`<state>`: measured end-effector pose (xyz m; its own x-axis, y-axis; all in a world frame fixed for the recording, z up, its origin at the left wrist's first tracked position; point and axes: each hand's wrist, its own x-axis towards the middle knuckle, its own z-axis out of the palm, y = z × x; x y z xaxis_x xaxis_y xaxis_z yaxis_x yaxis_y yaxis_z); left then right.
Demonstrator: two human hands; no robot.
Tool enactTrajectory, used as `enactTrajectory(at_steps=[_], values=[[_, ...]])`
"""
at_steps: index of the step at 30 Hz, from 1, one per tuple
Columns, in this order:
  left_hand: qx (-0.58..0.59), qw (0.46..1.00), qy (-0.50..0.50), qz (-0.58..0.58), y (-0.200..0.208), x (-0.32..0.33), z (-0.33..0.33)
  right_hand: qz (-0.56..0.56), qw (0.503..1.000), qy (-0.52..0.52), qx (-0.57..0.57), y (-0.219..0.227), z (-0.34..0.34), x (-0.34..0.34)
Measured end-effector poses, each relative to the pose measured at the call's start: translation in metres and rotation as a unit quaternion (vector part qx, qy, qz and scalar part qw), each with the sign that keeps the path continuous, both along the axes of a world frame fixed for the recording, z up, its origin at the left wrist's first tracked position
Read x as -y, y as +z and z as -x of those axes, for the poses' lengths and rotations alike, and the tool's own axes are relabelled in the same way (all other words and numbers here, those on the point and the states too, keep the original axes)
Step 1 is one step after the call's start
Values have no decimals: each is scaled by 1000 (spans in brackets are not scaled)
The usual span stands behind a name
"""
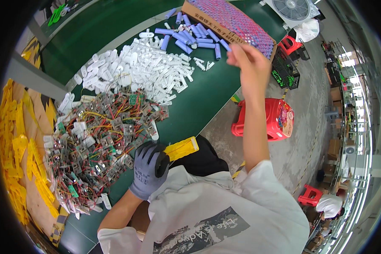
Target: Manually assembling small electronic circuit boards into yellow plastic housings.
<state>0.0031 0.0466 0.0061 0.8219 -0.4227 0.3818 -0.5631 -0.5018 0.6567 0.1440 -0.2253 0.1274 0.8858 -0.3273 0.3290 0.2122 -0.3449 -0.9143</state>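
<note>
My left hand (150, 167), in a grey-blue glove with dark fingertips, is closed around one end of a flat yellow plastic casing (183, 148). The casing's free end points right, above my lap. My bare right hand (250, 59) is raised at the table's far right edge, beside the loose purple cylindrical batteries (195, 34). Its fingers are curled and smeared by motion; whether anything sits between them is unclear. Left of my gloved hand lies a heap of small circuit boards with red and yellow wires (110, 131).
White plastic parts (139, 67) are piled on the green table (190, 110). A cardboard box (216, 26) packed with cells stands at the back. Yellow casings (19, 148) lie on the left. A red stool (262, 119) and dark crates (285, 70) stand right. Another person (329, 206) sits farther off.
</note>
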Motion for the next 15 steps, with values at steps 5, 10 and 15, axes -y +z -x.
enactTrajectory(at_steps=[5, 10, 15], values=[[3, 1000, -3, 6, 5, 5, -3, 321, 920, -53, -218, -109, -100, 115], [-17, 1000, 15, 4, 4, 3, 0, 407, 887, -12, -220, -113, -119, 99], [2, 1000, 6, 9, 1, 3, -3, 196, 939, 67, -273, -105, -108, 120]])
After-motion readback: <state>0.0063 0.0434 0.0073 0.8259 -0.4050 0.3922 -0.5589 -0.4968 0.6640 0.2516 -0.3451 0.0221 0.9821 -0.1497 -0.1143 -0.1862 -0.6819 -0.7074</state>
